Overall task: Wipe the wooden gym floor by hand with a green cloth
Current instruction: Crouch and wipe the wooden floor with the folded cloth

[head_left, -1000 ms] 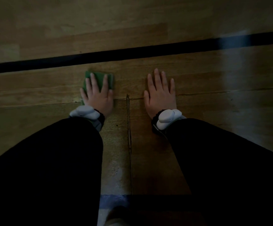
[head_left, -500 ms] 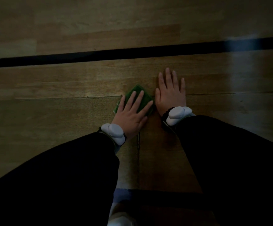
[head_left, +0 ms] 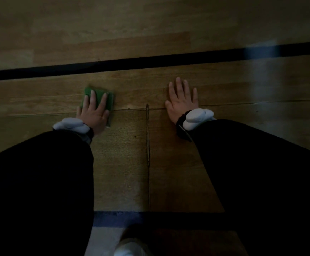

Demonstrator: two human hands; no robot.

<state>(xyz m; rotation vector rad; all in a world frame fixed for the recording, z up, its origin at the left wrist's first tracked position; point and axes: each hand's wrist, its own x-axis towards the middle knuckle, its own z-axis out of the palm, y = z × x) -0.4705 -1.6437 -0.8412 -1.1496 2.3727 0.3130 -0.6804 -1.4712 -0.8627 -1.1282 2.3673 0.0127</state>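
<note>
A person leans over a dim wooden gym floor, both arms in black sleeves reaching forward and down. A black court line runs side to side just beyond the fingertips, with bare boards stretching past it to the top of the view. A blue line crosses the floor close to the body. Between the two lines, open boards lie to either side of the arms, and a plank seam runs lengthwise between them. The left hand lies flat with fingers straight and spread, pressing down on a folded green cloth, whose far edge shows beyond the fingertips, short of the black line. The right hand, well apart to the other side of the seam, rests palm-down on bare wood, fingers extended and holding nothing. White wrist devices sit on both wrists.
</note>
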